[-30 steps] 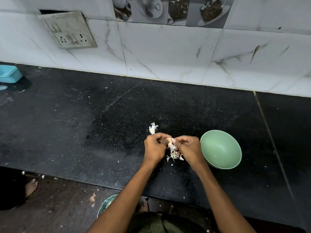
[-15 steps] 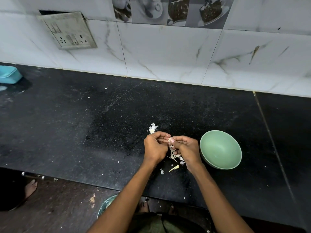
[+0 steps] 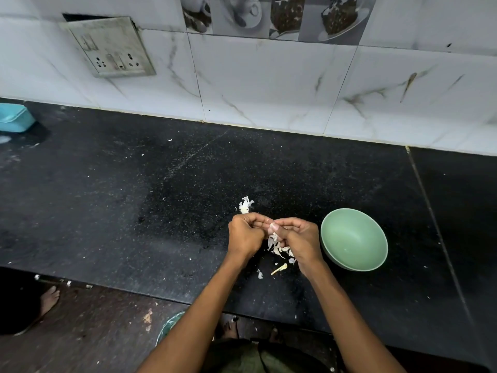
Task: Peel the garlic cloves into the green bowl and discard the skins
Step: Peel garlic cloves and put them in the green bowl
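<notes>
Black speckled stone forms the counter [image 3: 134, 200] seen from the head camera, backed by white marbled wall tiles [image 3: 269, 84] carrying a tilted metal socket plate [image 3: 110, 47]. Both hands meet above the counter's near part. The left hand [image 3: 246, 236] has its fingers curled inward, and the right hand [image 3: 301, 242] likewise; their fingertips come together on a small pale garlic clove [image 3: 272, 226], pinched between them. How much skin remains on it cannot be told. Loose garlic skins [image 3: 281, 250] lie on the counter directly beneath the hands, with a small stem piece [image 3: 279, 269] just nearer the edge. A separate white skin scrap [image 3: 245, 205] lies just beyond the left hand. The green bowl [image 3: 353, 239] stands upright just beside the right hand, apart from it, and nothing shows inside. A blue container [image 3: 14, 117] sits at the far left edge. On the floor below, a bare foot [image 3: 49, 298] and part of a round green-rimmed vessel [image 3: 169, 325] are visible.
</notes>
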A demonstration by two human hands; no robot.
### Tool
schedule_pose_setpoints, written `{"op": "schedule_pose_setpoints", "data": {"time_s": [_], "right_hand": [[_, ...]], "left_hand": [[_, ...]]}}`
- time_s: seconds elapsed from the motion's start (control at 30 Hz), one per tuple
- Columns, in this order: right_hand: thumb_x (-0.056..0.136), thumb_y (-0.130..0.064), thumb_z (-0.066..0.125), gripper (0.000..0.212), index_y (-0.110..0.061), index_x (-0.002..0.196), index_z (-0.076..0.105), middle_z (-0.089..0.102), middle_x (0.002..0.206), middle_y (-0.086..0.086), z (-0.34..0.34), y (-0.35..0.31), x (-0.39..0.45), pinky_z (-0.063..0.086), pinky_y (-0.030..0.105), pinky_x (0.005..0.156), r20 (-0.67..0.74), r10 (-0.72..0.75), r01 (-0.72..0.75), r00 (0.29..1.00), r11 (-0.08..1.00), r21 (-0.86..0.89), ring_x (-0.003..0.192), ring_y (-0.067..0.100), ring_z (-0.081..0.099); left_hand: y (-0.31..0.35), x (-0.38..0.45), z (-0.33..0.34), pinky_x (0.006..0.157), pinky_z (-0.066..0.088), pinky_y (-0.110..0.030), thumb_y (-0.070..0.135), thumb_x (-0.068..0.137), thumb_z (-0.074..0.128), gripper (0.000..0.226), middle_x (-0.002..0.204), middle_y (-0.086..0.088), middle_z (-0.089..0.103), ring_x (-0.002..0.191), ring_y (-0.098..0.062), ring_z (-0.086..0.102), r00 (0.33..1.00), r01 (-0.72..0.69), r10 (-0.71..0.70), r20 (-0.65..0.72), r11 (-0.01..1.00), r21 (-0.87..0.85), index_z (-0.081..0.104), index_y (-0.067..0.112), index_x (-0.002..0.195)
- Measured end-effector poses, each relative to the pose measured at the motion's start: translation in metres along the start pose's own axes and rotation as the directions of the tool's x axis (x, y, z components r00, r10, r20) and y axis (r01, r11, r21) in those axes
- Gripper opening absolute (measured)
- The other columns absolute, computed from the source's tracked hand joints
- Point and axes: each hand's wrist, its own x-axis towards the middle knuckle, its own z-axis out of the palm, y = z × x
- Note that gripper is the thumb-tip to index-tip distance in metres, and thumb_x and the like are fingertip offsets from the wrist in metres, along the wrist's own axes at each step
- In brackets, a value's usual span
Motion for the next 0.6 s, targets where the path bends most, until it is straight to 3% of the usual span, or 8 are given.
{"op": "schedule_pose_setpoints", "data": {"time_s": [0.2, 0.6], "right_hand": [[0.087, -0.003, 0.079, 0.005, 0.001, 0.089, 0.076, 0.076, 0.078, 0.015, -0.0012, -0.0014, -0.0004, 0.051, 0.022, 0.051, 0.021, 0.054, -0.053, 0.998, 0.996, -0.067, 0.058, 0.011, 0.060], [0.081, -0.004, 0.084, 0.005, -0.002, 0.082, 0.079, 0.076, 0.072, 0.015, -0.0013, -0.0082, -0.0063, 0.052, 0.024, 0.053, -0.079, 0.050, -0.055, 0.996, 0.997, -0.053, 0.056, 0.017, 0.059]], "left_hand": [[0.0006, 0.0024, 0.0002, 0.060, 0.057, -0.030, -0.010, 0.076, 0.075, 0.017, 0.068, -0.005, 0.072, 0.062, -0.014, 0.065, 0.997, 0.063, -0.064, 0.033, 0.997, 0.033, 0.073, 0.008, 0.076], [-0.0047, 0.0033, 0.0022, 0.050, 0.047, -0.019, -0.013, 0.078, 0.072, 0.018, 0.060, -0.001, 0.066, 0.052, -0.005, 0.058, 0.988, 0.114, -0.114, 0.105, 0.993, 0.009, 0.072, 0.005, 0.081]]}}
